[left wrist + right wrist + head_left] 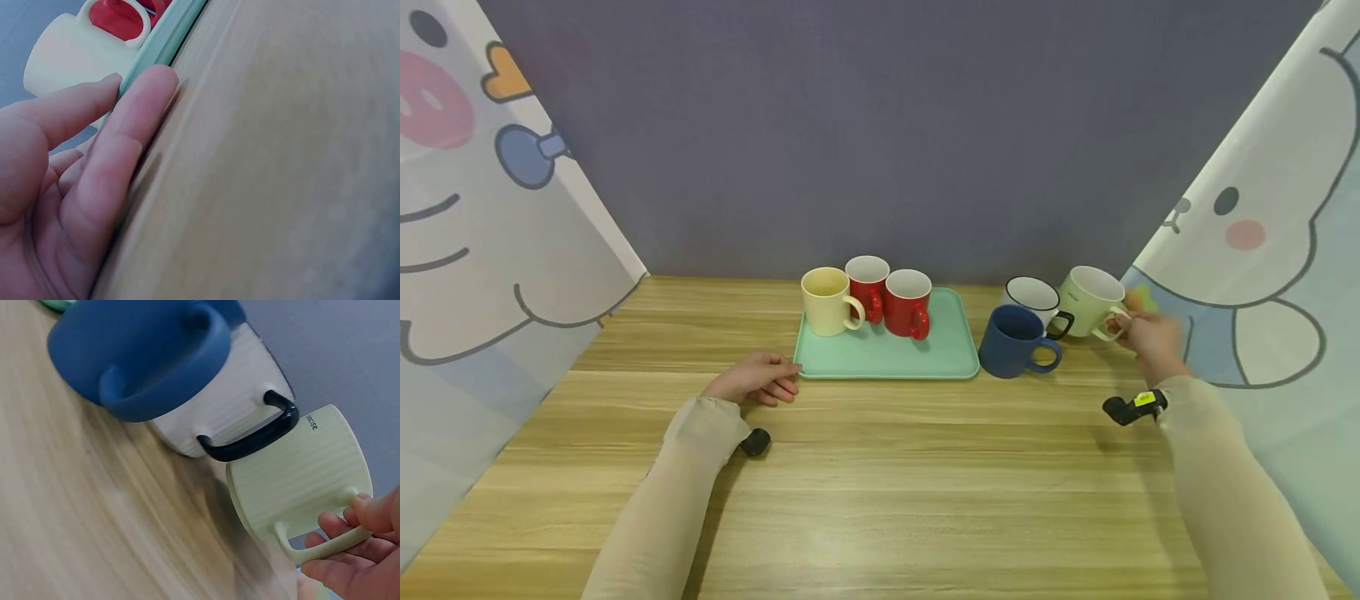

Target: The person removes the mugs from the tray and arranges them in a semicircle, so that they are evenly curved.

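My right hand [1153, 340] grips the handle of a pale green mug [1086, 304] at the right end of a row of mugs. In the right wrist view, the fingers curl around that handle, and small dark lettering shows near the mug's rim. My left hand [758, 377] is at the front left corner of a mint green tray [887, 364], its thumb and index finger pinching the rim. On the tray stand a cream mug [823, 310] and two red mugs, one at the back [867, 287] and one in front [906, 310], all upright.
Between the tray and the green mug stand a dark blue mug [1003, 342] and, partly behind it, a white mug [1033, 293] with black rim and handle. A grey wall [880, 142] rises behind the wooden table [887, 483]. Cartoon-printed panels flank both sides.
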{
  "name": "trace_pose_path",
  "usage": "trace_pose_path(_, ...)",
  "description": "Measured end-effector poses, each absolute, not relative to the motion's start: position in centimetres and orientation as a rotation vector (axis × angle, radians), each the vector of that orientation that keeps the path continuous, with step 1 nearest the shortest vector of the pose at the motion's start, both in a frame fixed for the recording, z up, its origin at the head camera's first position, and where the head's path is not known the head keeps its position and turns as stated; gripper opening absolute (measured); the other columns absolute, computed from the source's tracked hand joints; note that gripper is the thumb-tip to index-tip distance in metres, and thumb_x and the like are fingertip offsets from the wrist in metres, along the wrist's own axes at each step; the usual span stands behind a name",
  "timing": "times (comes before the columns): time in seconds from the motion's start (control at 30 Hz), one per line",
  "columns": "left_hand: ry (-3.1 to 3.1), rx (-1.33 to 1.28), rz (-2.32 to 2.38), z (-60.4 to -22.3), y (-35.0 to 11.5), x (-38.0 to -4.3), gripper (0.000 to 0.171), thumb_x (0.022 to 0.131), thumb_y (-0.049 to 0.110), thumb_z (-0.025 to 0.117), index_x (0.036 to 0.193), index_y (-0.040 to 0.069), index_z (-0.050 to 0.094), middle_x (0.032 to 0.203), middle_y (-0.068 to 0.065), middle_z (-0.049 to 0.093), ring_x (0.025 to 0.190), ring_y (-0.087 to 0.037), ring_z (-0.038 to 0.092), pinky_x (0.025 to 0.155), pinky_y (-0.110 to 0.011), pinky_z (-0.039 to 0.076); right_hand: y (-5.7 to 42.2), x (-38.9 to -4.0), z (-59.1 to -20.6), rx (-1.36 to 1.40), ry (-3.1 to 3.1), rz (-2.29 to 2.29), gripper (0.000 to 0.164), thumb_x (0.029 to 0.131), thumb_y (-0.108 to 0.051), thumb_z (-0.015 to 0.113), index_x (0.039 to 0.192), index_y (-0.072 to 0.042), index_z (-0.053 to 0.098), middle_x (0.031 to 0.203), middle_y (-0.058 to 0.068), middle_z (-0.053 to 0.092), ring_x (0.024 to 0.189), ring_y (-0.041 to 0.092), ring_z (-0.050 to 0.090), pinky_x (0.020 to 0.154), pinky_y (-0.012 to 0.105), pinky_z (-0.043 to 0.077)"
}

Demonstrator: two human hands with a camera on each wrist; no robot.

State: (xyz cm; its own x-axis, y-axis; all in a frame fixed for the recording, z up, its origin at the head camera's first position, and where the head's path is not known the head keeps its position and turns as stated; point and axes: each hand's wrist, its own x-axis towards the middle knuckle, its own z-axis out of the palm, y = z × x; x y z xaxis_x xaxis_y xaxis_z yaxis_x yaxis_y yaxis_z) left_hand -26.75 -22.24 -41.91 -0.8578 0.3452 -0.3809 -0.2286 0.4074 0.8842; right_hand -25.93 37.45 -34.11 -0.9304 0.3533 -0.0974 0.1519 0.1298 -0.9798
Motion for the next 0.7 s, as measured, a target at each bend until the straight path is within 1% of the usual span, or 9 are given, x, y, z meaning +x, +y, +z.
trace_pose_path(0.13,2.148,0.097,1.471,-41.9,-22.3,-26.7,0.029,0.104,0.03,0.056,0.104,0.002,0.062,0.085,-0.004,0.07,0.074,-0.012,0.071,0.061,-0.026,0.056,37.1,-26.3,-34.6,-0.485,-2.239,1.884,0.021,0.101,-0.001,0.052,0.083,-0.007,0.062,0.063,-0.011,0.065,0.062,0.0,0.063,0.059,0.017,0.053)
trace_pose_path(0.2,2.147,0.096,1.474,-41.9,-22.3,-26.6,0.028,0.104,0.03,0.056,0.103,0.002,0.062,0.085,-0.004,0.07,0.074,-0.012,0.071,0.061,-0.026,0.056,37.0,-26.5,-34.8,-0.456,-2.275,1.839,0.023,0.101,-0.001,0.052,0.082,-0.008,0.063,0.062,-0.013,0.065,0.062,-0.001,0.062,0.059,0.016,0.052)
trace_pose_path(0.23,2.146,0.094,1.478,-41.9,-22.3,-26.6,0.028,0.104,0.03,0.056,0.103,0.003,0.062,0.085,-0.004,0.07,0.074,-0.012,0.071,0.061,-0.026,0.056,36.9,-26.5,-34.9,-0.446,-2.298,1.814,0.022,0.101,-0.002,0.051,0.084,-0.007,0.064,0.062,-0.013,0.064,0.063,-0.001,0.062,0.059,0.016,0.052)
trace_pose_path(0.33,2.148,0.093,1.481,-41.9,-22.3,-26.6,0.028,0.104,0.031,0.057,0.102,0.003,0.062,0.084,-0.003,0.07,0.073,-0.012,0.071,0.061,-0.026,0.056,36.8,-26.7,-35.3,-0.421,-2.373,1.729,0.015,0.102,-0.004,0.051,0.1,0.003,0.064,0.064,-0.016,0.064,0.065,-0.003,0.061,0.061,0.016,0.052)
trace_pose_path(0.4,2.149,0.089,1.482,-42.0,-22.3,-26.6,0.028,0.104,0.031,0.057,0.103,0.003,0.062,0.085,-0.004,0.07,0.074,-0.012,0.071,0.061,-0.026,0.056,36.8,-26.8,-35.5,-0.414,-2.395,1.705,0.02,0.102,-0.005,0.051,0.111,0.01,0.06,0.066,-0.016,0.064,0.066,-0.003,0.061,0.062,0.016,0.052)
trace_pose_path(0.47,2.149,0.088,1.481,-42.0,-22.3,-26.5,0.028,0.104,0.031,0.057,0.103,0.003,0.062,0.085,-0.004,0.071,0.074,-0.012,0.071,0.061,-0.027,0.056,36.8,-26.8,-35.6,-0.413,-2.418,1.681,0.024,0.102,-0.006,0.051,0.116,0.013,0.058,0.067,-0.017,0.063,0.067,-0.004,0.06,0.063,0.015,0.052)
trace_pose_path(0.57,2.153,0.079,1.48,-42.0,-22.2,-26.5,0.028,0.104,0.031,0.057,0.103,0.003,0.062,0.085,-0.004,0.071,0.074,-0.012,0.071,0.062,-0.027,0.056,36.8,-26.9,-35.6,-0.402,-2.417,1.685,0.018,0.102,-0.005,0.052,0.11,0.008,0.061,0.066,-0.018,0.063,0.067,-0.004,0.06,0.063,0.015,0.052)
trace_pose_path(0.63,2.158,0.08,1.481,-41.9,-22.2,-26.5,0.028,0.103,0.031,0.057,0.102,0.003,0.062,0.085,-0.004,0.071,0.074,-0.012,0.071,0.062,-0.027,0.056,36.9,-26.9,-35.5,-0.402,-2.399,1.732,0.013,0.101,-0.003,0.052,0.099,0.002,0.064,0.065,-0.017,0.064,0.065,-0.003,0.061,0.062,0.015,0.052)
trace_pose_path(0.7,2.162,0.084,1.475,-41.8,-22.1,-26.4,0.028,0.103,0.031,0.057,0.102,0.003,0.061,0.085,-0.004,0.071,0.074,-0.012,0.071,0.062,-0.027,0.056,37.0,-26.8,-35.6,-0.404,-2.36,1.814,0.019,0.1,0.0,0.051,0.087,-0.005,0.064,0.063,-0.014,0.065,0.063,-0.002,0.062,0.061,0.016,0.053)
